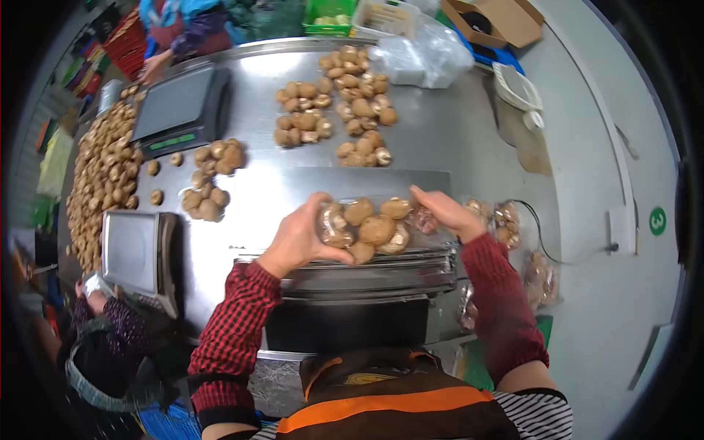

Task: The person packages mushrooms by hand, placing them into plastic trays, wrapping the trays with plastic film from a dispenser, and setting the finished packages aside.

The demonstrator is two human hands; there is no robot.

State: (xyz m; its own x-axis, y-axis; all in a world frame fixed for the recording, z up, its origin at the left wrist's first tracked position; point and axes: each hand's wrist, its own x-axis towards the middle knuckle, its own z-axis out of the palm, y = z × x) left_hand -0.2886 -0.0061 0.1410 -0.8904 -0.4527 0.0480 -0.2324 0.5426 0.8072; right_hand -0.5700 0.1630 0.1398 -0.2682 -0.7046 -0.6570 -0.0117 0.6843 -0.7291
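A group of brown mushrooms [377, 229] lies between my hands, over the steel wrapping machine [367, 271] in front of me. Shiny clear film shows around its left and right ends. My left hand [299, 233] is curled round the left end, thumb along the near side and fingers at the far side. At the right end, my right hand [444, 213] has its fingers closed on the clear film [422, 218], with a reddish patch showing through. The undersides of the mushrooms are hidden.
Mushroom clusters [359, 95] stand across the steel table, with a large heap [106, 169] at left. Two scales [180, 103] [132, 249] stand near it. Wrapped packs [540, 279] and a black cable [539, 220] are at right. Other people work at far left and lower left.
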